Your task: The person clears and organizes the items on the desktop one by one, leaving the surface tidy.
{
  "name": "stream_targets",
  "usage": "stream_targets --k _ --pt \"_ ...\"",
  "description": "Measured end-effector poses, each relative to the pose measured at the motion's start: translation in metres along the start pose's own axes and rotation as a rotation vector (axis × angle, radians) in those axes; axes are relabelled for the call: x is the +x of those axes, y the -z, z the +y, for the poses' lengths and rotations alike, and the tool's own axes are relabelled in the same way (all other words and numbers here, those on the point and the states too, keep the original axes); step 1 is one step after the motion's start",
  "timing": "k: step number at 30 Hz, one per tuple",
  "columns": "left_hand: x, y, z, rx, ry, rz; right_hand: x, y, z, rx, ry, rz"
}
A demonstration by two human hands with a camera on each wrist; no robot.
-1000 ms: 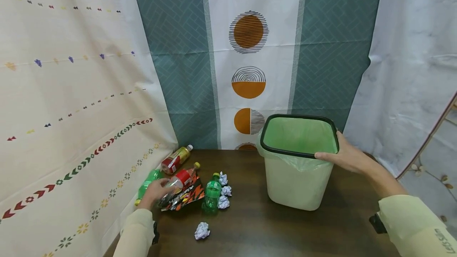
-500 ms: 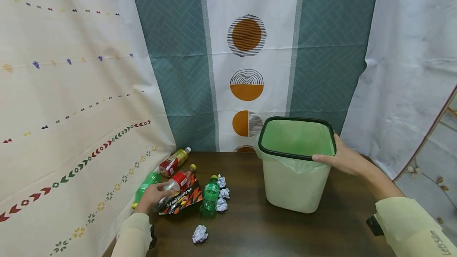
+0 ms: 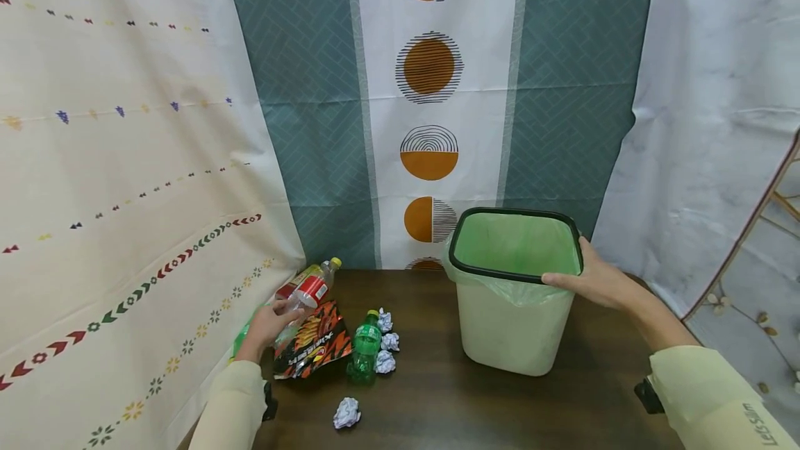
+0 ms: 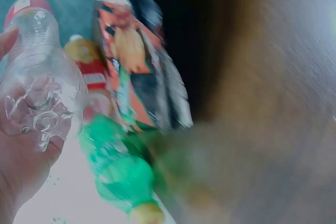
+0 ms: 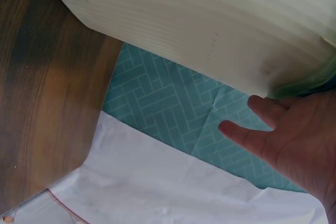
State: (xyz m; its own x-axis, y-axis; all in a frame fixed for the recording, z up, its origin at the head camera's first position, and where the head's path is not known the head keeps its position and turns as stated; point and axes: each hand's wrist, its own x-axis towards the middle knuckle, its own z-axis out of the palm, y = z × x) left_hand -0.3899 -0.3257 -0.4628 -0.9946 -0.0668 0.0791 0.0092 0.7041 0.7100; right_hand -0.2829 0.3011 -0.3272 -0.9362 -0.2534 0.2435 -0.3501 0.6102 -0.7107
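My left hand grips a clear plastic bottle with a red label by its base end. In the head view its yellow cap points away and overlaps the bottle lying behind. Beside and below it is a black and orange snack bag. A green bottle lies close by, mostly hidden behind my left hand in the head view. My right hand holds the near right corner of the trash bin, thumb over the black rim. In the right wrist view some of its fingers extend past the bin wall.
Another green bottle lies right of the snack bag, with several crumpled paper balls along it. A single paper ball sits nearer the front. The bin wears a green liner. Cloth hangings border the brown table.
My left hand has raised the clear bottle off the snack bag and moved it slightly up and left, over the bottle behind. My right hand stays on the bin; the view shifts slightly.
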Motion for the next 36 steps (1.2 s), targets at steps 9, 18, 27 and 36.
stream_targets --k 9,18,27,36 --pt "0.006 -0.001 0.037 -0.166 -0.004 -0.015 -0.001 0.001 -0.002 -0.009 -0.044 -0.014" --pt "0.012 -0.006 0.085 -0.368 -0.001 0.008 -0.002 0.003 -0.005 -0.027 -0.082 -0.023" --pt "0.016 -0.013 0.129 -0.53 -0.063 0.029 -0.001 0.002 -0.004 0.005 -0.057 -0.028" --pt "0.018 -0.02 0.169 -0.593 -0.114 0.049 0.001 0.002 -0.003 -0.01 -0.082 -0.04"
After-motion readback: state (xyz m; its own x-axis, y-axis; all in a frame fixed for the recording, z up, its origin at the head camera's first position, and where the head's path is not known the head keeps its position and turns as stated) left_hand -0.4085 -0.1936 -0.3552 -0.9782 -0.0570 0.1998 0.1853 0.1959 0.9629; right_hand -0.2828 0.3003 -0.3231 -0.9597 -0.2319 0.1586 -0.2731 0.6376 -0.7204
